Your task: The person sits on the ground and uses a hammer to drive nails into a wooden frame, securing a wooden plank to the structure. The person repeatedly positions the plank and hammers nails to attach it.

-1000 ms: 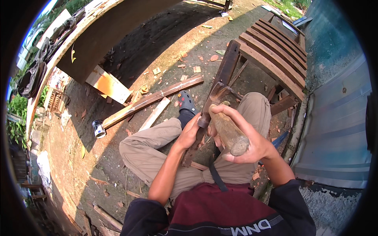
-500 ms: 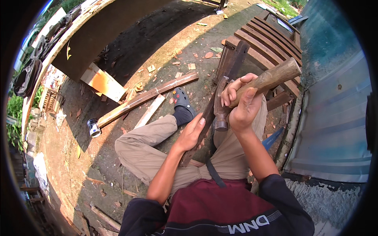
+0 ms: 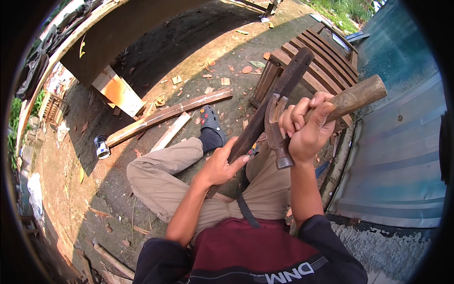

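Note:
My left hand (image 3: 221, 164) grips a long dark wooden board (image 3: 257, 124) near its lower end. The board slants up and away to the right, its far end lying over a slatted wooden piece. In my right hand (image 3: 309, 125) is a claw hammer (image 3: 359, 97), held by the wooden handle close to the head. Its rusty claw (image 3: 274, 111) points up beside the board and its striking face (image 3: 284, 162) points down. Whether the claw touches the board I cannot tell.
The slatted wooden piece (image 3: 326, 59) stands ahead on the right, before a corrugated metal sheet (image 3: 390, 175). A long timber (image 3: 172, 113), a paler strip (image 3: 171, 132) and a can (image 3: 101, 147) lie left of my legs. Wood chips litter the ground. A blue blade (image 3: 322, 168) shows beside my right leg.
The hammer has shifted right and turned, so its claw now shows more clearly. My left hand has turned on the board, with the thumb now lying across it.

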Tool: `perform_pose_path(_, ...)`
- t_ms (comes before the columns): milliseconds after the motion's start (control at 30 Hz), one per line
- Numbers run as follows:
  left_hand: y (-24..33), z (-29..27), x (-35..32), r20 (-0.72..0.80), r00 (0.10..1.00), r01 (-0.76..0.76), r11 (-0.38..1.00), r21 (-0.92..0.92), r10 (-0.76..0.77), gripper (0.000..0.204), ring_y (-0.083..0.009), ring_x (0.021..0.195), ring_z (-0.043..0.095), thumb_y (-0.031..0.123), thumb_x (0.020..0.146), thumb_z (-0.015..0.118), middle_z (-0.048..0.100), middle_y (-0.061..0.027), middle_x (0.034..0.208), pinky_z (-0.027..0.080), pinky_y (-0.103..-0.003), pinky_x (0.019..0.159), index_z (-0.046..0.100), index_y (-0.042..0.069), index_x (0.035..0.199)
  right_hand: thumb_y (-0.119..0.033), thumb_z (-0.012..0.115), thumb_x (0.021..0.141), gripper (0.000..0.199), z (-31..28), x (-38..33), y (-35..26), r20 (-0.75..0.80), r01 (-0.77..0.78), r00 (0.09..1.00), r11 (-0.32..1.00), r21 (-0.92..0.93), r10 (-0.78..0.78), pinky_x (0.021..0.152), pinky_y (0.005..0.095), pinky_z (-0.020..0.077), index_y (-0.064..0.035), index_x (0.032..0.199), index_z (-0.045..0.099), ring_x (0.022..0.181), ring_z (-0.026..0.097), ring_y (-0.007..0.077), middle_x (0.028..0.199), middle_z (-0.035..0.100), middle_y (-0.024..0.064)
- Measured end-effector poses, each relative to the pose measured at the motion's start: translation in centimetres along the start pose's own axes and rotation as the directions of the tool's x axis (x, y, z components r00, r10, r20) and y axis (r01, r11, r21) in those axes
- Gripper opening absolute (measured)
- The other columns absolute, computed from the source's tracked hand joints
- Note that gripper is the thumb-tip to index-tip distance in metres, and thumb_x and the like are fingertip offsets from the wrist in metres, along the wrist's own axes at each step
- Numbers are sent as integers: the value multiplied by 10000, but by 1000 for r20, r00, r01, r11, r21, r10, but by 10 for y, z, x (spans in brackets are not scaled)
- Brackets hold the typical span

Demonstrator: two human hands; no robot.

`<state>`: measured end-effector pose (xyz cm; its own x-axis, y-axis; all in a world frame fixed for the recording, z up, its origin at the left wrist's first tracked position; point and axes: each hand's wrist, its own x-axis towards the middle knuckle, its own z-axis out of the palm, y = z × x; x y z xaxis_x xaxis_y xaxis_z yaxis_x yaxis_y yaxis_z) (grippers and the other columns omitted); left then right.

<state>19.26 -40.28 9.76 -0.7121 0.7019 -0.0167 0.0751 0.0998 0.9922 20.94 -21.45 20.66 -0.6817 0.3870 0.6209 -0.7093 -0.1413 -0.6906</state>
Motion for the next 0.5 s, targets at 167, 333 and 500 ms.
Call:
perform_pose_path(167, -3, -7, -1, 58, 997, -53, 997, 63, 50, 598, -146, 784, 651, 189, 901, 740, 671, -117, 957, 528, -299, 692, 451, -32, 1376, -371, 490, 1060, 324, 9, 3, -11, -18, 122, 992, 992, -15, -122, 358, 247, 306, -80, 1022, 351, 401, 334, 77, 559, 368, 2)
perform_pose_path(333, 3, -2, 1, 1, 978, -210, 972, 103, 211, 535, -193, 815, 665, 160, 888, 739, 699, -177, 950, 515, -342, 730, 472, -3, 1323, -325, 527, 1056, 319, 14, 3, -15, -41, 196, 979, 979, -50, -199, 358, 249, 334, -70, 1036, 337, 399, 340, 68, 553, 375, -5)
perform_pose_path(500, 9, 8, -1, -62, 975, -206, 974, 98, 212, 535, -200, 826, 664, 132, 877, 729, 694, -173, 956, 518, -350, 747, 460, 7, 1322, -253, 526, 1064, 263, 23, 14, -16, -193, 141, 969, 987, -83, -155, 349, 248, 335, -40, 1034, 374, 383, 346, 66, 539, 377, -10)
